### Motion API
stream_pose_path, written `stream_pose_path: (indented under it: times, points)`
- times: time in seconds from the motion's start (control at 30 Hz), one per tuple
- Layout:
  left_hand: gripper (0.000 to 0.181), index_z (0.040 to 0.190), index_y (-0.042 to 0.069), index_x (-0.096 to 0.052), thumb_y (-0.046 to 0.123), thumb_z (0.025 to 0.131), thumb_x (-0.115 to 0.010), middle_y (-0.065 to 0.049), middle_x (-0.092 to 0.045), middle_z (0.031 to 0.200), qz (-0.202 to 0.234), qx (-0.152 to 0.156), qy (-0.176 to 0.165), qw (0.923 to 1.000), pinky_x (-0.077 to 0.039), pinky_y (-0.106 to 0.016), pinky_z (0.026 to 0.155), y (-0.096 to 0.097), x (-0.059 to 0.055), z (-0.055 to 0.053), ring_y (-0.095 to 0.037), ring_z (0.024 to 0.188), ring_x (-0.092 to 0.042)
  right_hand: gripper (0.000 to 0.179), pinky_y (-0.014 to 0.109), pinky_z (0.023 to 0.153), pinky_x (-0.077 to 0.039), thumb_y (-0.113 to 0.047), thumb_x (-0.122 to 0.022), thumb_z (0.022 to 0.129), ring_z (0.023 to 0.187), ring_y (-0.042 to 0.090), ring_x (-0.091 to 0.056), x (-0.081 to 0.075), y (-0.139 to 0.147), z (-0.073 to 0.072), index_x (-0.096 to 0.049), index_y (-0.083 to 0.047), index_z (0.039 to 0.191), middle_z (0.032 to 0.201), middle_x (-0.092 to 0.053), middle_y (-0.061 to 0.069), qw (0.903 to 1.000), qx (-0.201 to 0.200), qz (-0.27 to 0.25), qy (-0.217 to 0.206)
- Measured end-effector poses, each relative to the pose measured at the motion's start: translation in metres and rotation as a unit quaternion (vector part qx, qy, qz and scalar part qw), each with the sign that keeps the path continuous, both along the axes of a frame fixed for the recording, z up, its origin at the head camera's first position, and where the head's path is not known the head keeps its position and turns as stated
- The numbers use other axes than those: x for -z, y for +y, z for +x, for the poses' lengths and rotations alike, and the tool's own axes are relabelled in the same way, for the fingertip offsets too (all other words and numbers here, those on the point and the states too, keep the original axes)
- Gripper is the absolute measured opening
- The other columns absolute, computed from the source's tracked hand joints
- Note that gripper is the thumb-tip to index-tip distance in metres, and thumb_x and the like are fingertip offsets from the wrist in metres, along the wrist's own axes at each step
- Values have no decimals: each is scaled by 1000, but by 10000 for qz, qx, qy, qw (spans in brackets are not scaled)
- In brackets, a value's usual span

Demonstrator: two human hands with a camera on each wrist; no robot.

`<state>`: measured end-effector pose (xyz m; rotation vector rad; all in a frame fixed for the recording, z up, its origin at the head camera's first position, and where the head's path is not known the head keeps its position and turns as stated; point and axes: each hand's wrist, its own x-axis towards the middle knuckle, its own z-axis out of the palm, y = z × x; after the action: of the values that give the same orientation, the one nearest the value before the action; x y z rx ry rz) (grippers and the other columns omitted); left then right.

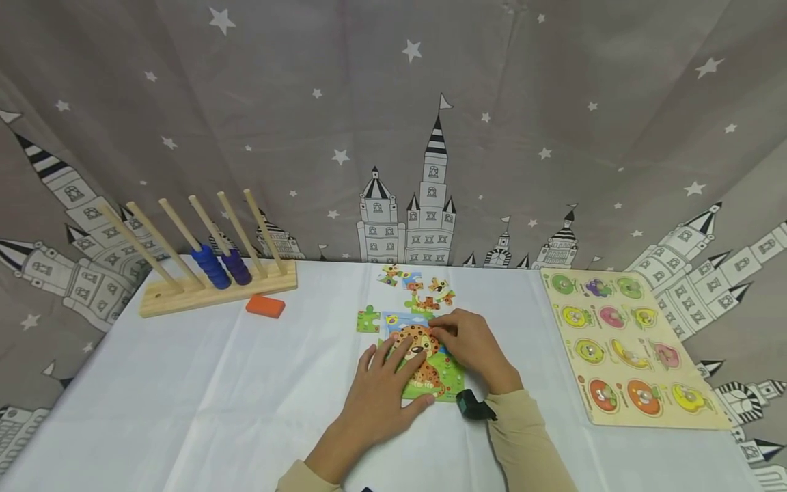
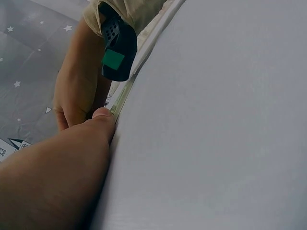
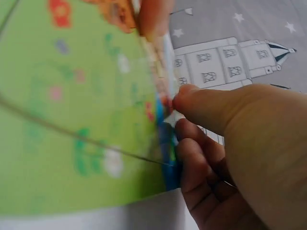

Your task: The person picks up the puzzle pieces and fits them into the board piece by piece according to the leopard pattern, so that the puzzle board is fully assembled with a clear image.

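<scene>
A jigsaw puzzle [image 1: 451, 379] with a spotted leopard cub on green grass lies in front of me, mostly joined. My left hand [image 1: 381, 396] rests across its left side, fingers spread, its thumb along the near edge. At the puzzle's upper right, my right hand [image 1: 473, 345] pinches a puzzle piece between thumb and fingers, which mostly hide it. The right wrist view shows that thumb [image 3: 196, 98] and curled fingertips low at the puzzle surface. A green loose piece [image 1: 368, 319] lies just off the upper left corner.
Several loose puzzle pieces [image 1: 440, 290] lie beyond the puzzle. At the left stands a wooden peg rack [image 1: 215, 295] with blue and purple rings, an orange block [image 1: 266, 306] before it. A wooden fruit board [image 1: 615, 396] lies at the right. A grey castle-print curtain [image 1: 307, 137] hangs behind.
</scene>
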<state>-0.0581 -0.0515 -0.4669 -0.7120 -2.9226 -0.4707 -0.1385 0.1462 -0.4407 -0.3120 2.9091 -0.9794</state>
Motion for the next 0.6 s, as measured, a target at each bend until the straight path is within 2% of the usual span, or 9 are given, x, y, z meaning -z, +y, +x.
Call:
stream_pose_path:
  times: [0.1, 0.2, 0.3, 0.37, 0.47, 0.6]
  points:
    - [67, 151, 29, -51, 66, 95, -52, -3, -40, 164, 5, 2, -40, 10000, -28, -60, 121, 0, 0, 1, -35, 153, -32, 24, 29, 75, -50, -26, -74, 95, 83, 12, -60, 0, 7, -5, -77, -15, 116, 99, -72, 1, 9990, 228, -375, -54]
    - [67, 151, 30, -51, 67, 95, -51, -2, -40, 164, 2, -3, -2, 10000, -28, -60, 122, 0, 1, 1, -34, 153, -31, 35, 35, 82, -53, -26, -72, 96, 93, 19, -63, 2, 17, -15, -71, -12, 127, 109, -70, 6, 9954, 648, -712, 15]
    - [68, 152, 31, -49, 68, 95, -51, -2, -39, 164, -3, 14, 3, 10000, -28, -59, 122, 1, 2, 0, -34, 154, -30, 50, 41, 92, -52, -29, -71, 96, 106, 24, -61, 8, 26, -31, -60, -13, 142, 125, -65, 11, 9939, 881, -669, -28]
    - [69, 153, 32, -48, 69, 95, -49, -1, -37, 165, -3, 34, -52, 10000, -26, -59, 122, 1, 3, 0, -33, 155, -28, 60, 45, 99, -50, -32, -71, 96, 112, 27, -57, 11, 31, -43, -51, -16, 150, 135, -59, 12, 9952, 803, -538, -161]
    - [70, 154, 33, -46, 70, 95, -48, 0, -35, 166, -21, 20, -144, 9999, -25, -59, 123, 1, 3, 0, -32, 156, -26, 68, 50, 105, -46, -38, -72, 94, 118, 29, -54, 12, 33, -58, -46, -20, 154, 140, -54, 12, 9974, 521, -365, -334]
    - [69, 153, 33, -47, 71, 95, -48, 0, -36, 166, -32, -43, -151, 9999, -26, -59, 123, -1, 2, -1, -31, 156, -27, 66, 52, 105, -46, -41, -75, 91, 116, 31, -53, 8, 31, -74, -53, -18, 149, 135, -52, 14, 9985, 212, -151, -484]
